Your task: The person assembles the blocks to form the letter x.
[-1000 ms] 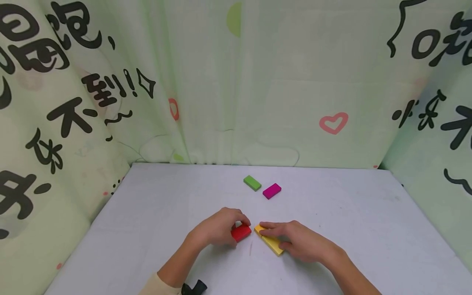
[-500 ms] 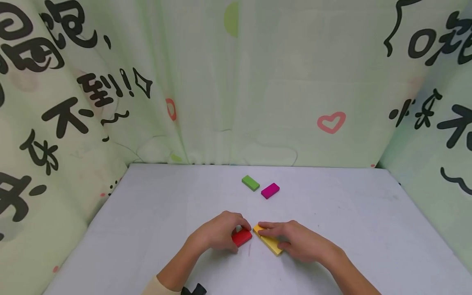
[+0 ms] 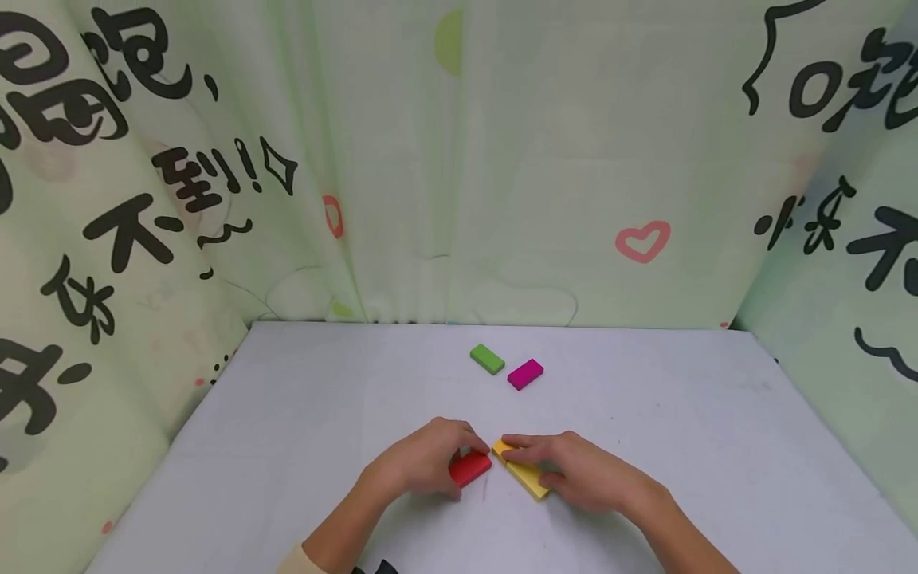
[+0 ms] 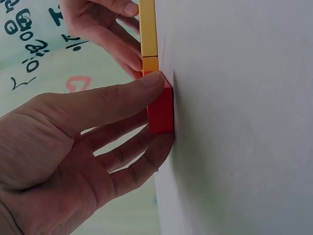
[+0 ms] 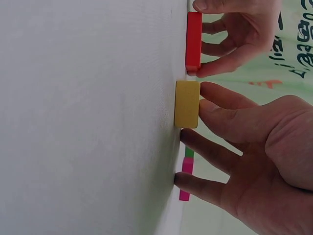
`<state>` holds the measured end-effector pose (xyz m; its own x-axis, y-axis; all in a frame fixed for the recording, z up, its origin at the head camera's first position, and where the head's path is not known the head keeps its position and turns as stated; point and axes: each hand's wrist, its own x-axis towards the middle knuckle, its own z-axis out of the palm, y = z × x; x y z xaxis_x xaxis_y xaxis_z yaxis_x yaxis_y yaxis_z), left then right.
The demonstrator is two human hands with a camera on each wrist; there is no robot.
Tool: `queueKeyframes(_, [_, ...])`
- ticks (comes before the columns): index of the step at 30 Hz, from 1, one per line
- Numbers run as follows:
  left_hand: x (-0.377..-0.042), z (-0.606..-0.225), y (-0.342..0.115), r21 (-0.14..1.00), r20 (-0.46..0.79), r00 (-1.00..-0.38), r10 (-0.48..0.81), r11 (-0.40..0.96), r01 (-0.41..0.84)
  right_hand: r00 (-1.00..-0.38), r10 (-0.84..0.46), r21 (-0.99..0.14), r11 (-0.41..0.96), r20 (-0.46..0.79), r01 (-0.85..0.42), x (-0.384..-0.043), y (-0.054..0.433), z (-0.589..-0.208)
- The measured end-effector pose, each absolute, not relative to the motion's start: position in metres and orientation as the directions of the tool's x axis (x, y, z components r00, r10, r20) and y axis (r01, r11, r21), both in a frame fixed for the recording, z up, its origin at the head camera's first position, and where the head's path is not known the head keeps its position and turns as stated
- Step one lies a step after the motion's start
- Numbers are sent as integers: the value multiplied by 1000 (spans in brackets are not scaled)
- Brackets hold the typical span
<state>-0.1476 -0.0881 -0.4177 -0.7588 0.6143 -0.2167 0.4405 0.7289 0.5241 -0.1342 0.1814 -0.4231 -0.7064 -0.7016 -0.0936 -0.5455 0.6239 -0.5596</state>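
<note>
In the head view my left hand (image 3: 430, 458) grips a red block (image 3: 470, 469) on the table, thumb on its near side and fingers on its far side. The left wrist view shows the thumb over one edge of the red block (image 4: 161, 115). Just right of it, a yellow block (image 3: 527, 481) and an orange-yellow block (image 3: 502, 448) lie end to end in a slanting row. My right hand (image 3: 574, 470) rests on this row with fairly straight fingers. In the right wrist view its thumb and index finger touch the top of the yellow block (image 5: 187, 104).
Farther back on the white table (image 3: 344, 383) lie a green block (image 3: 488, 359) and a magenta block (image 3: 526, 374), close together. A pale green printed curtain (image 3: 538, 159) surrounds the table at the back and sides.
My left hand has slid the red block slightly toward my body, along the end of the yellow row. The right hand stays in place on its blocks.
</note>
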Motion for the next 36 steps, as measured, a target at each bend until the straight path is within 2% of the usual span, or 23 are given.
queueKeyframes(4, [-149, -420, -93, 552, -205, -739, 642, 699, 454, -706, -700, -560, 629, -107, -539, -134, 181, -423])
queueKeyframes(14, [-154, -420, -98, 611, -245, -731, 637, 687, 394, -713, -690, -561, 641, -123, -524, -135, 182, -424])
queueKeyframes(36, [-153, -422, -93, 640, -210, -720, 662, 650, 411, -699, -709, -572, 613, -94, -545, -135, 183, -423])
